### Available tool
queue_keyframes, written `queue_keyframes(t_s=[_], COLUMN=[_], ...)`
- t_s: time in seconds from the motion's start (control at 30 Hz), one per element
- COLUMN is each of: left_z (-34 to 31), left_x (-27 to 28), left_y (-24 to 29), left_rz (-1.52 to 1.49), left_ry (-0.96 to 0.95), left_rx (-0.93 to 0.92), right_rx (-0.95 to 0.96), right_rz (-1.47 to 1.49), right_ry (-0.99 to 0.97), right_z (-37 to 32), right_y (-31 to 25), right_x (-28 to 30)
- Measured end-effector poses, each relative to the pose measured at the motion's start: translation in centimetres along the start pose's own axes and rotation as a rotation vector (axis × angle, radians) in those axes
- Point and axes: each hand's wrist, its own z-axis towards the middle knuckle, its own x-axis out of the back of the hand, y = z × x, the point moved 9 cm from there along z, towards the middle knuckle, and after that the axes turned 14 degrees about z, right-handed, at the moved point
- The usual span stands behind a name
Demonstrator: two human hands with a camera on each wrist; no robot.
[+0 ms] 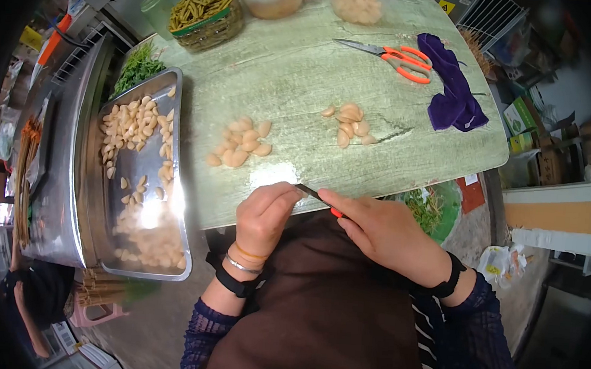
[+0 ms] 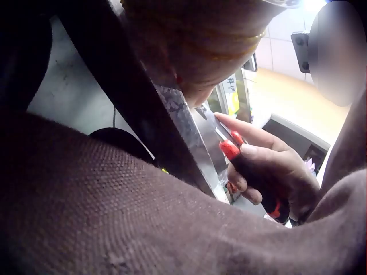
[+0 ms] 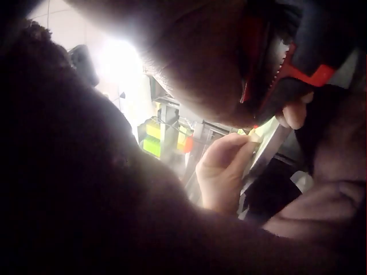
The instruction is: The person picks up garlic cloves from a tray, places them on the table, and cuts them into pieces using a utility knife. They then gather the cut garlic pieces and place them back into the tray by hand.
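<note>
Left hand (image 1: 262, 216): fingers pinch a pale piece (image 3: 253, 138) (mostly hidden).
Right hand (image 1: 391, 234): fingers curled round a knife (image 1: 320, 198).
Cloves (image 1: 250, 136): two piles on the bench (image 1: 297, 68), more in the tray (image 1: 148, 158).

Head cam above, fwd/down over table (image 1: 297, 58); wrist cams v. close (both w/ knife (image 1: 311, 193) in view)

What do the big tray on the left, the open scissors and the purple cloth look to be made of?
Tray: bright, smooth metal, probably stainless steel, given its mirror-like glare.
Scissors: grey metal blades; orange and grey handles, smooth and likely plastic.
Purple cloth: matte, softly creased fabric; fibre unclear.
</note>
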Motion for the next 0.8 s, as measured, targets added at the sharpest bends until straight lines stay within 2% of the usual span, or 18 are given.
queue_keyframes(t_s=[0.3, 0.6, 0.8], left_z=[0.2, 0.0, 0.0], left_x=[0.1, 0.0, 0.1], left_y=[0.0, -0.1, -0.2], left_rz=[-0.001, -0.007, -0.009], left_ry=[-0.008, 0.003, -0.011], left_rx=[0.010, 0.013, 0.013], right_rx=[-0.060, -0.041, -0.102], right_rz=[-0.041, -0.046, -0.209], right_ry=[-0.053, -0.066, -0.123], right_z=[0.1, 1.9, 0.1], right_y=[0.1, 0.4, 0.3], right_x=[-0.4, -1.3, -0.8])
